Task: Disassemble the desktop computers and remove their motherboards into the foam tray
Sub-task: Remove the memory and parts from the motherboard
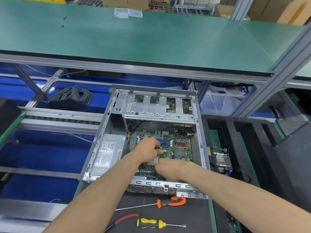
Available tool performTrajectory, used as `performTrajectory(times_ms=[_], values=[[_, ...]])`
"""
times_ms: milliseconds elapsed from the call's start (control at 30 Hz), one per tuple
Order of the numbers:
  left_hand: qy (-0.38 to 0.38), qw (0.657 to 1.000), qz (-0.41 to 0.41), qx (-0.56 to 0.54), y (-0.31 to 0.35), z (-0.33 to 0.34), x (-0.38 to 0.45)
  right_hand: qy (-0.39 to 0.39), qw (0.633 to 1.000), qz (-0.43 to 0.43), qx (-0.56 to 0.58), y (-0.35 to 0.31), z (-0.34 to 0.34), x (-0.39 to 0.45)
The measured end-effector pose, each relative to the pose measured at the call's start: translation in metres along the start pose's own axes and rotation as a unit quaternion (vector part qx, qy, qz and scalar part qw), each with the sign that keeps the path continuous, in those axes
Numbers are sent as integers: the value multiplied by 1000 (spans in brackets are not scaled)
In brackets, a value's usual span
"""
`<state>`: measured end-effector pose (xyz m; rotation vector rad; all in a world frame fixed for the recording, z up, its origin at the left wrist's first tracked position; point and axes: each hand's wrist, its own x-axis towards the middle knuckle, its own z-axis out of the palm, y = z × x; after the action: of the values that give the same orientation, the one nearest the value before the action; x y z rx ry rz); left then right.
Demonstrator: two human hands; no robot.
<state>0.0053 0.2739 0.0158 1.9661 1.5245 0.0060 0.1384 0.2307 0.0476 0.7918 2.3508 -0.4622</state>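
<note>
Both hands inside the open computer case (107, 132)

Left hand (148, 149) fingers pinch a black cable (175, 138) over the motherboard (181, 152); right hand (170, 169) fingers' state: cannot tell.

Left hand (148, 149) pinches with curled fingers; right hand (170, 169) lies knuckles up.

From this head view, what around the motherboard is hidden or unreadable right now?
- CPU socket: mostly covered by both hands.
- Right hand fingertips: curled under, so grip unclear.
- Power supply label: text too small.
- Drive cage hides the case's far end.
- Red-handled tool: tip cut off by left forearm.
</note>
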Motion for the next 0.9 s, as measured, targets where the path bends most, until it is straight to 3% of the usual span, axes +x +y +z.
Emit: performTrajectory(times_ms=[167, 433, 900], values=[[3, 1000, 5, -1, -1, 0, 1, -19, 1000, -2, -5, -6, -3, 5], [31, 999, 27, 16, -1, -1, -1, 36, 999, 5, 12, 4, -16, -10], [68, 997, 3, 24, -1, -1, -2, 79, 985, 137, 66, 14, -4, -28]])
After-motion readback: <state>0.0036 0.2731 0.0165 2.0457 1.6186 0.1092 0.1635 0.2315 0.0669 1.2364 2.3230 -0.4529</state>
